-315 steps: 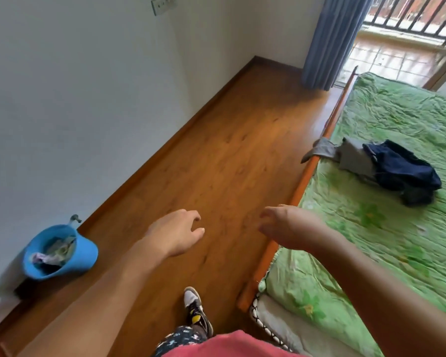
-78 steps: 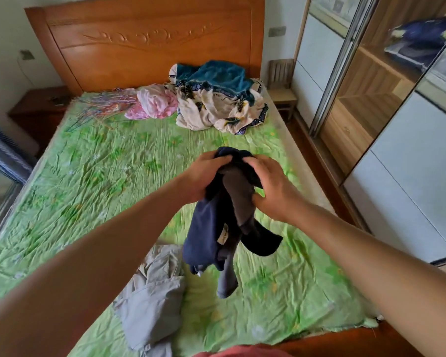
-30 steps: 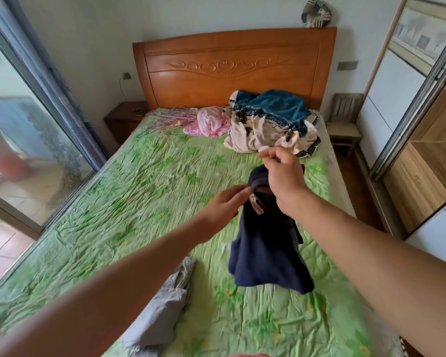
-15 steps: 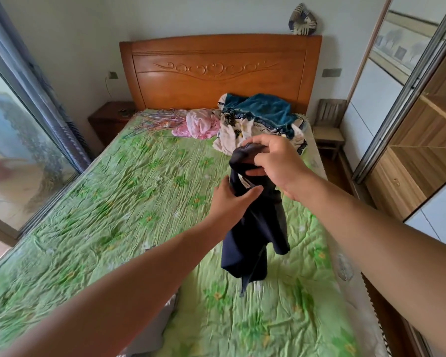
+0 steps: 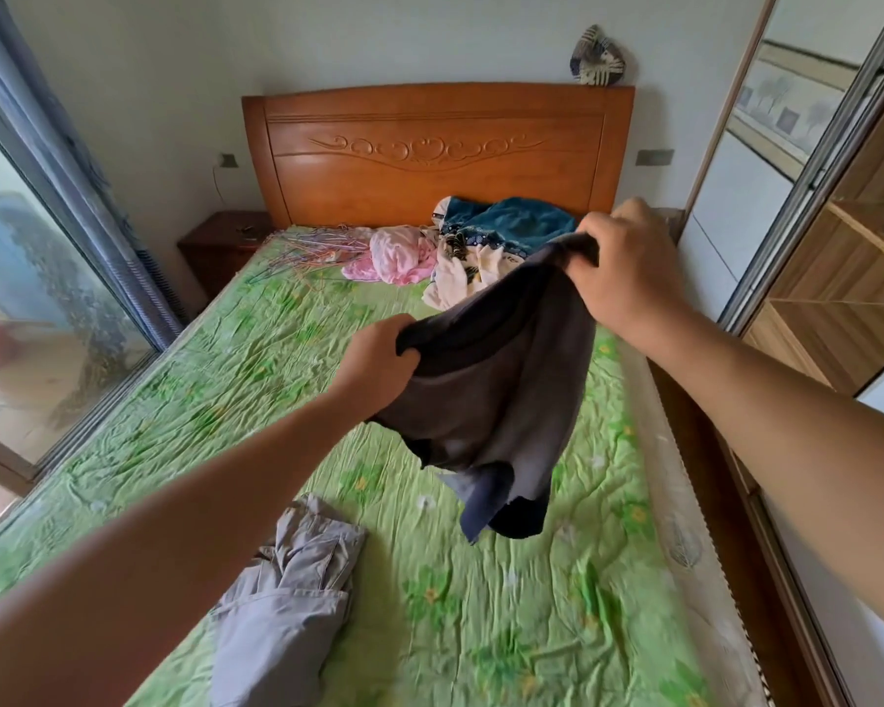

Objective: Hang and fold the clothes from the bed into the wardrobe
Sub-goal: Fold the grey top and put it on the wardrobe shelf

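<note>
The dark garment (image 5: pixel 496 380) is stretched between the closed left hand (image 5: pixel 378 362), nearer, and the closed right hand (image 5: pixel 621 270), farther right; the rest hangs below.

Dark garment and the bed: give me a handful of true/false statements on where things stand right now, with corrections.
1. Both hands grip the dark garment, left hand and right hand. True.
2. The dark garment lies flat on the green sheet. False: it hangs in the air, held at its top edge.
3. The grey garment lies crumpled on the sheet near the foot of the bed. True.
4. The hangers are already in the wardrobe. False: they lie loose on the bed beside the pink garment.
5. The headboard is wooden. True.
</note>
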